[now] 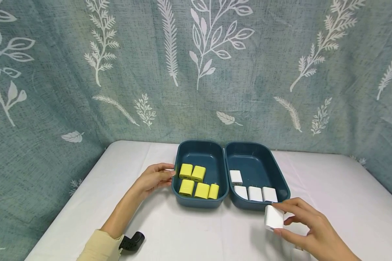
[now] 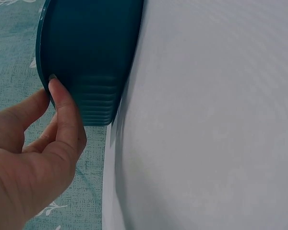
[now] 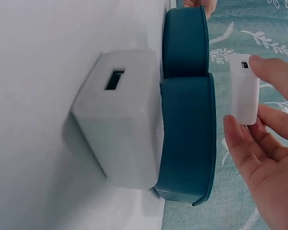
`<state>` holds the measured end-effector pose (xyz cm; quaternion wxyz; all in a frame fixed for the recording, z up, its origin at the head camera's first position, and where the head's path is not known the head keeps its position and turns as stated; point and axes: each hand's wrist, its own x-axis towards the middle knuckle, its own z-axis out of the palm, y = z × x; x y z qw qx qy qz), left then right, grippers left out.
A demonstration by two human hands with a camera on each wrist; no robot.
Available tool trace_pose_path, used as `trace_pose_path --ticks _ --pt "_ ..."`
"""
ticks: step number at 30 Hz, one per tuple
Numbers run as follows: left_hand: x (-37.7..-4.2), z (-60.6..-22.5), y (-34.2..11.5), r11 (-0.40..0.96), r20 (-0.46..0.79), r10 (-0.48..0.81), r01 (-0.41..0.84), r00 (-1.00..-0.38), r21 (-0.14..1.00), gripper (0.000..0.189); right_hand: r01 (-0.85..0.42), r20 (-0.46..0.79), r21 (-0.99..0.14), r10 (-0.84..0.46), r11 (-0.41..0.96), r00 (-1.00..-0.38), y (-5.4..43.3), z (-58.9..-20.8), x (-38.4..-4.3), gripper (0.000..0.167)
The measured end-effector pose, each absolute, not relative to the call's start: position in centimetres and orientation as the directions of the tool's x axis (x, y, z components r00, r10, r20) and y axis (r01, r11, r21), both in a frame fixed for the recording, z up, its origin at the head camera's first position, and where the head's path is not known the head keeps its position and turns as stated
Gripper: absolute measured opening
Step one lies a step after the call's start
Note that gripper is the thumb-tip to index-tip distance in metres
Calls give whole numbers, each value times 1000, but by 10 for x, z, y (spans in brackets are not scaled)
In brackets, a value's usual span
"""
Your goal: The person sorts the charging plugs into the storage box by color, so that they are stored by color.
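Note:
My left hand [image 1: 156, 178] holds the left rim of a dark blue container [image 1: 199, 203], the thumb and fingers pinching its edge in the left wrist view. Several yellow USB charger blocks [image 1: 187, 187] lie inside that container. Beside it stands a second dark blue container [image 1: 253, 163] with several white charger blocks [image 1: 255, 194] along its front and left. In front of this container's near right corner, my right hand [image 1: 305, 224] pinches a white charger block [image 1: 274, 217] between thumb and fingers. Its port shows in the right wrist view.
Another white charger block [image 3: 120, 120] sits on the white tabletop, partly hidden under the right hand in the head view. A black strap-like piece [image 1: 134, 242] shows at the left wrist. Leaf-patterned green-blue cloth [image 1: 196, 108] hangs behind the table.

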<state>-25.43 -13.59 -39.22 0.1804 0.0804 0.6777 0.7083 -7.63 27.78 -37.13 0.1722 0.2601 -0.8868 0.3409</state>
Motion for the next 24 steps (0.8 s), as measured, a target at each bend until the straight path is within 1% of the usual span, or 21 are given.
trace_pose_path --ticks 4,11,24 --pt "-254 -393 -136 -17 -128 364 -144 -923 989 43 -584 504 -528 -326 616 -800 278 -370 -83 60" --pt "-253 -392 -136 -11 -133 364 -147 -922 989 44 -610 526 -548 -331 573 -784 281 -366 -97 63" --pt "-254 -391 -136 -11 -134 363 -148 -922 989 43 -581 525 -574 -285 577 -802 288 -363 -121 60"
